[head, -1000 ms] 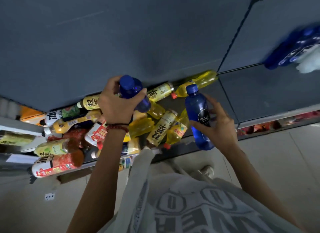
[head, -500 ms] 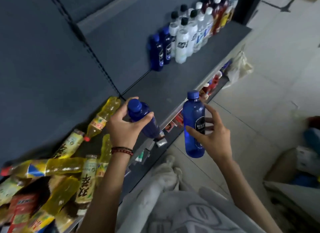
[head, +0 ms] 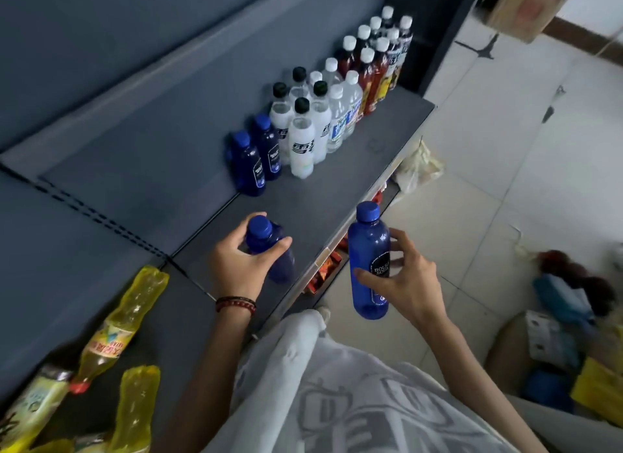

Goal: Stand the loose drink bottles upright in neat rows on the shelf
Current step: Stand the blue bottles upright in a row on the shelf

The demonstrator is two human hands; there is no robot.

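while yellow bottles (head: 135, 304) lie loose, rows (head: 302, 147) stand upright.

Yellow bottles (head: 135, 408) partly beyond bottom edge.

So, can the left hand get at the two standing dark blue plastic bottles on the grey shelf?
Probably yes: bare grey shelf lies between the left hand and those standing blue bottles. But it grips another blue plastic bottle.

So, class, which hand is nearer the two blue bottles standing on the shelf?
Left. The left hand is over the shelf, in front of the standing blue bottles; the right hand is out past the shelf's front edge.
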